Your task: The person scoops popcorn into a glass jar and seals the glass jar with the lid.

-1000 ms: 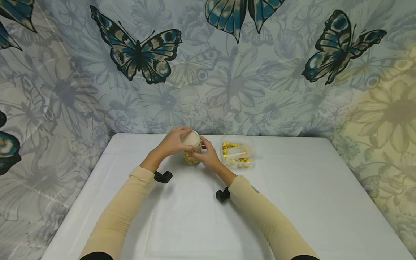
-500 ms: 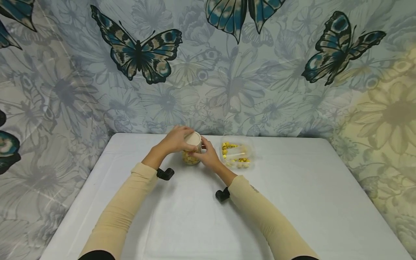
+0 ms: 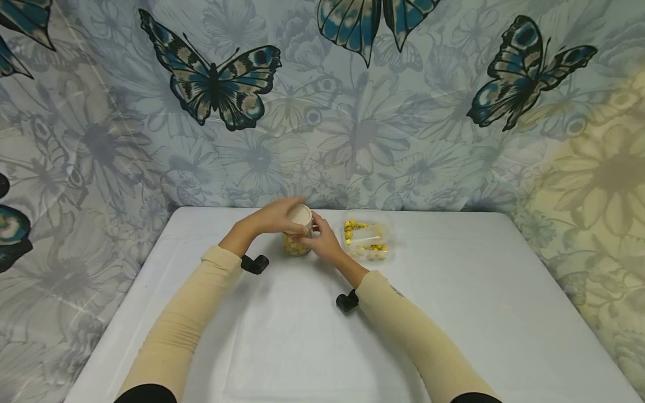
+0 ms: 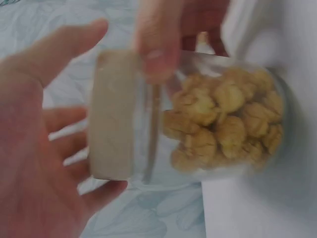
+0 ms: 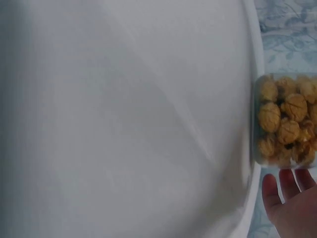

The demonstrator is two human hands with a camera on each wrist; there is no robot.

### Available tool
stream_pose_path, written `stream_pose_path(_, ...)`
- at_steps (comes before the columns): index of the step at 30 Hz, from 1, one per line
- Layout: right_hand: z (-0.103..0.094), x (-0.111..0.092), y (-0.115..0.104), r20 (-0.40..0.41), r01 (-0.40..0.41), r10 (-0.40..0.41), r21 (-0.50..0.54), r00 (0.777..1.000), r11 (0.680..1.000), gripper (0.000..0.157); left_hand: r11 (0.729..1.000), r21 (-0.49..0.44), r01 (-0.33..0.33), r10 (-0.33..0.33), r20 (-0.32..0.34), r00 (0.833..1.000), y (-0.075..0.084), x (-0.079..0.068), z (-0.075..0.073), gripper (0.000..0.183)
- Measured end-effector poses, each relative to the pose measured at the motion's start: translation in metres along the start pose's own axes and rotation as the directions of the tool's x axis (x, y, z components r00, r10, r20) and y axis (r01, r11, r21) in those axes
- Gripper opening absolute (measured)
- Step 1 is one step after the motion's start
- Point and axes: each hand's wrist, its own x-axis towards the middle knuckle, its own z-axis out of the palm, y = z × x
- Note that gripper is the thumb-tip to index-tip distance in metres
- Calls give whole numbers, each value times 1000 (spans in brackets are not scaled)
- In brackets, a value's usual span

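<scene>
A clear jar [image 3: 296, 247] of caramel popcorn stands upright on the white table, with a pale beige lid [image 3: 300, 216] on top. My right hand [image 3: 326, 240] grips the jar's upper part from the right; in the left wrist view its thumb presses just below the lid. My left hand [image 3: 271, 217] is spread around the lid from the left. In the left wrist view, that thumb [image 4: 74, 44] stands straight and apart from the lid [image 4: 114, 116], while the fingers reach behind it. The right wrist view catches the jar's popcorn-filled lower part [image 5: 287, 119] and several right fingertips below.
Right of the jar sits a clear plastic box [image 3: 390, 232] holding gold-yellow pieces and a clear item. The white table [image 3: 453, 313] ends at the back against a butterfly-patterned cloth [image 3: 353, 129]. A small black camera [image 3: 255, 265] sits on my left wrist.
My left hand shifts and turns around the lid, its fingers straightening over the top. My right hand keeps its grip, and the jar stays in place.
</scene>
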Motion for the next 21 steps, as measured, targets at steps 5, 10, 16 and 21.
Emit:
stream_pose_path(5,-1,2,-2,19,22,-21,-74,1000,997,82,980,160,120,-105,-99,990,5,-4,0,92)
stream_pose_path(10,2,4,-2,26,29,-27,-95,999,995,92,964,230,133,-110,-112,988,7,-4,-1,88)
stream_pose_path(16,4,4,-2,13,-39,40,-77,999,996,94,988,151,-5,8,-20,1000,4,-3,-6,81)
stream_pose_path(21,3,6,-2,33,-23,26,-108,999,994,91,996,39,-82,79,73,994,3,-3,-8,86)
